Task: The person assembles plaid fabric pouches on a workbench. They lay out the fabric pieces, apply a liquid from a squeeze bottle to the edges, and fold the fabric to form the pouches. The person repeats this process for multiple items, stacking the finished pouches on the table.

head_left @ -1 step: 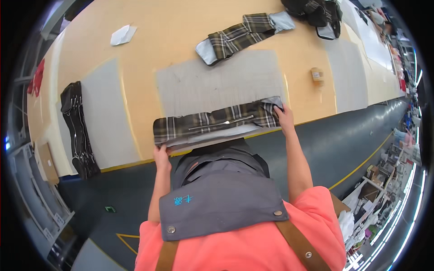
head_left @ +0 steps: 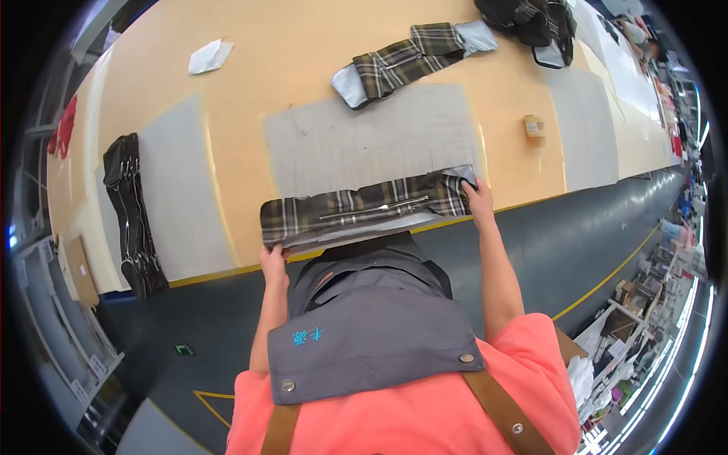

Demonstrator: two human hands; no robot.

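Observation:
A long plaid cloth piece (head_left: 356, 201) in black, olive and white lies along the table's near edge, with a metal zipper (head_left: 383, 207) running lengthwise. Below the zipper a strip of pale lining (head_left: 394, 223) shows. My left hand (head_left: 273, 262) is closed, pinching the cloth's near left corner. My right hand (head_left: 478, 202) grips its right end, thumb on top, beside a folded bit of light grey lining (head_left: 459, 175). Both sets of fingertips are partly hidden by the cloth.
Beyond lies another plaid piece (head_left: 402, 61) with pale ends. Black zippered pieces (head_left: 129, 216) lie at left and a dark pile (head_left: 531, 23) at far right. A tape roll (head_left: 535, 130), white paper (head_left: 210, 57) and red cloth (head_left: 64, 127) rest on the table (head_left: 243, 144).
Along the near side, plaid cloth now covers more of the pale lining below the zipper. Both hands keep their hold, nearly in place.

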